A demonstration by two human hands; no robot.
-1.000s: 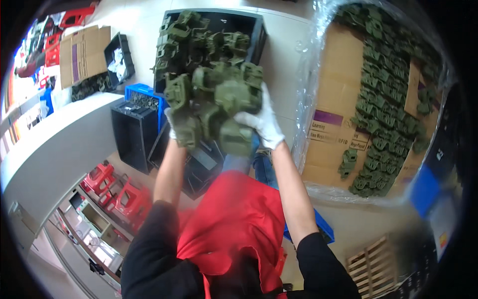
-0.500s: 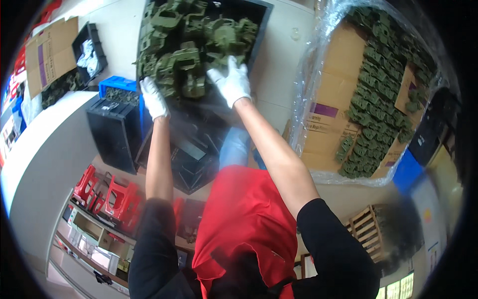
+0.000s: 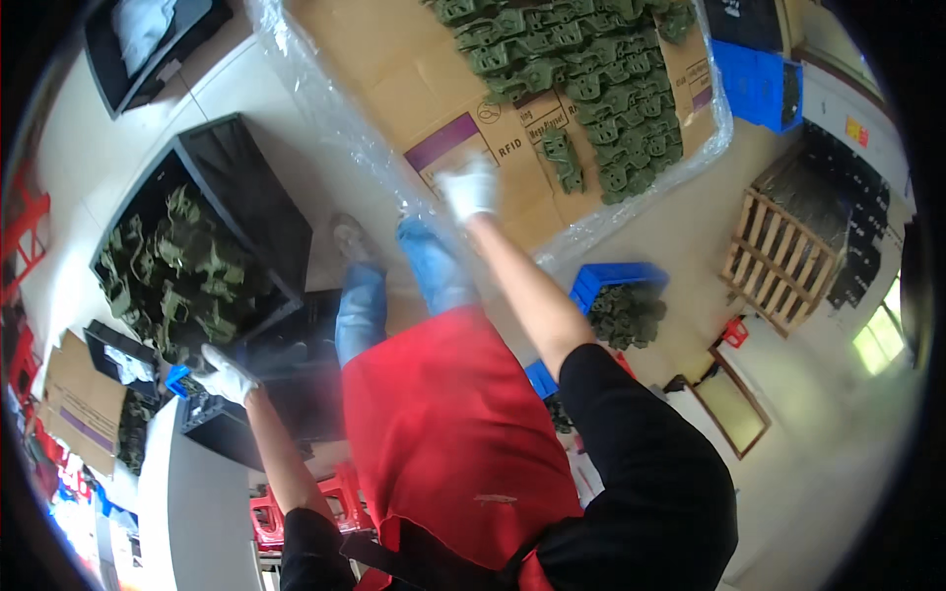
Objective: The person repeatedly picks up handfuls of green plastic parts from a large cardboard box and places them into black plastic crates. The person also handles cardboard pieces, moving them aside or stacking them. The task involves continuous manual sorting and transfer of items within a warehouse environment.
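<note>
My left hand (image 3: 229, 377), in a white glove, is at the near edge of a black crate (image 3: 236, 167). Its fingers look spread, and I see nothing held in them. Dark green moulded parts (image 3: 187, 266) lie in a jumbled heap inside the crate. My right hand (image 3: 468, 187), also white-gloved, hangs over a cardboard sheet (image 3: 384, 59) and is smeared by motion, so its fingers cannot be made out. To the right of it, a single green part (image 3: 563, 158) lies on the cardboard beside packed rows of similar green parts (image 3: 621, 108).
Clear plastic wrap (image 3: 345, 128) edges the cardboard. A blue crate (image 3: 619, 276) of green parts stands to the right, near a wooden pallet (image 3: 783, 246). Another blue crate (image 3: 754, 89) is at the far right. Red stools (image 3: 345, 497) stand at the lower left.
My view has turned right, toward the cardboard. My right hand has left the crate's parts and moved over the cardboard; my left hand stays by the crate.
</note>
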